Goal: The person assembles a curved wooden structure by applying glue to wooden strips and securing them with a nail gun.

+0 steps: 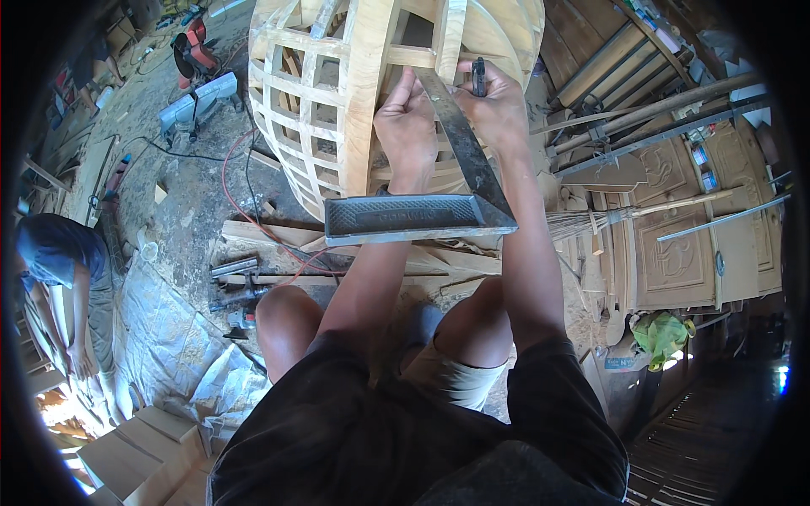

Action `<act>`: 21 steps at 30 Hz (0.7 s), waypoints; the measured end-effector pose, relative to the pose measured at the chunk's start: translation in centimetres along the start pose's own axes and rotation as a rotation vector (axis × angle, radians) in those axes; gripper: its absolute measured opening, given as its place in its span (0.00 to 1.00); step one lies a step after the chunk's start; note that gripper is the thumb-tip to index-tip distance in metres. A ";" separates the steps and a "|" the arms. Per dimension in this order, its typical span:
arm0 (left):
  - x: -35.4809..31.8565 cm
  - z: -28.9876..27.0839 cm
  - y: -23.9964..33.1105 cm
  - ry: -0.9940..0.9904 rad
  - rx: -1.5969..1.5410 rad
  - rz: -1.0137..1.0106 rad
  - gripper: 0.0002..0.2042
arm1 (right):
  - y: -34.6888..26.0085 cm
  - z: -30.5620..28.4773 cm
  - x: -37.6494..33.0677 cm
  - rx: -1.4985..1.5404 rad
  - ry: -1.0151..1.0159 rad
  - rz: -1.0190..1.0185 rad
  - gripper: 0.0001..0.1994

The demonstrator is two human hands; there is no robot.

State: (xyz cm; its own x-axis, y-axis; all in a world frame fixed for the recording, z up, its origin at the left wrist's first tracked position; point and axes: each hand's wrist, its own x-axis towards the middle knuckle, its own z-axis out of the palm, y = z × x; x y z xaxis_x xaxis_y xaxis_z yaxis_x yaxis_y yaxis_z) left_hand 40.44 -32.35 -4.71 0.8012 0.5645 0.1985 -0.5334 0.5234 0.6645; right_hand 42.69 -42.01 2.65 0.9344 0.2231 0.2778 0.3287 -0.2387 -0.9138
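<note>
A metal try square (464,139) juts toward me from a curved, open wooden lattice frame (364,101). The far end of its blade meets a short crosspiece (412,56) between two uprights, and its dark handle (401,218) lies across above my forearms. My left hand (407,126) is closed at the blade's left edge, its thumb up by the crosspiece; the blade partly hides its grip. On the other side, my right hand (496,110) is closed around a small, dark, slim tool (478,76) standing upright, with its fingertips near the blade and frame.
Wood offcuts and cables lie below the frame, beside power tools (240,316). A red-and-grey machine (194,59) stands farther left. Another person (63,261) bends over at the left. Poles, a stick broom (591,221) and carved panels (666,177) crowd the right side.
</note>
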 end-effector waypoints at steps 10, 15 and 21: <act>0.4 0.3 -0.1 0.033 0.030 0.030 0.22 | -0.5 0.0 -0.2 -0.035 -0.013 -0.001 0.18; 0.4 0.5 0.0 0.036 0.044 0.068 0.22 | -0.2 0.0 0.0 -0.058 -0.011 -0.044 0.17; 0.5 0.5 0.0 0.044 0.008 0.078 0.21 | -0.7 0.2 -0.2 -0.047 -0.032 -0.052 0.16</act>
State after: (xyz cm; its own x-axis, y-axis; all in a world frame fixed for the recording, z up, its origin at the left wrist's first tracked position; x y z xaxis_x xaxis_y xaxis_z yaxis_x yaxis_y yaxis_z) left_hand 40.96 -32.43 -4.24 0.7448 0.6305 0.2183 -0.5911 0.4717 0.6543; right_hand 42.28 -41.72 3.22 0.9112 0.2660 0.3146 0.3837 -0.2698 -0.8832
